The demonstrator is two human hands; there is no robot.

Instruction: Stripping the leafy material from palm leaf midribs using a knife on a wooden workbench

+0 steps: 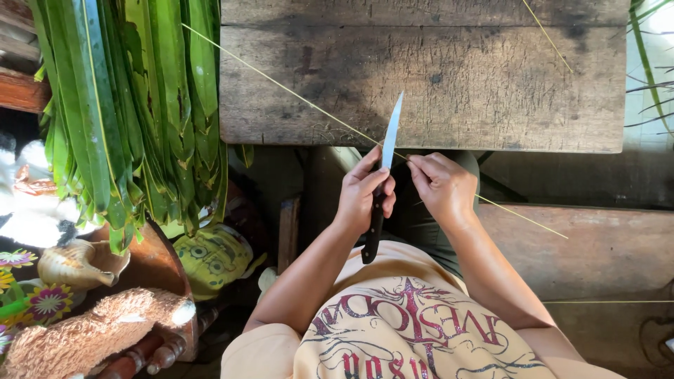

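At frame centre we see the left hand (365,193) gripping a knife (382,172), blade up, for scraping; the right hand (442,186) pinches a thin leaf rib (309,104) taut across it; green leaves (133,105) wait upper left.

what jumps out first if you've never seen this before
At the centre, the left hand grips a black-handled knife, blade pointing up toward a worn wooden table, while the right hand pinches a thin pale leaf rib that runs slanting across the blade. At upper left a thick bundle of long green leaves hangs down, with a large seashell below it.
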